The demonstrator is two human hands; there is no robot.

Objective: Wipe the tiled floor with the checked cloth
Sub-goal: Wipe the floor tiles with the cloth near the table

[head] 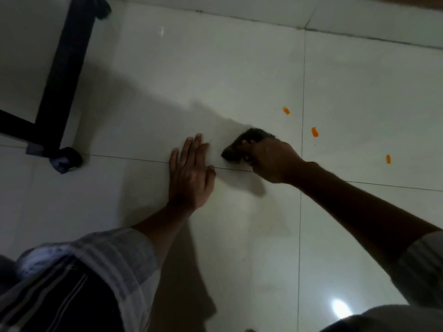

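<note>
My right hand (271, 161) is closed around a dark bunched cloth (249, 140) and presses it onto the pale glossy tiled floor (215, 80). The cloth looks dark in the dim light, and its checked pattern cannot be made out. Part of it is hidden under my fingers. My left hand (190, 173) lies flat on the floor just left of the cloth, palm down, fingers spread and holding nothing. Three small orange bits (314, 132) lie on the tiles to the right of the cloth.
A black furniture frame (62, 75) stands at the upper left, its foot wrapped in dark cloth (66, 161). A raised tiled ledge (359, 22) runs along the far edge. My striped sleeve and dark clothing (72, 283) fill the lower left. A light glare (340, 309) shows at lower right.
</note>
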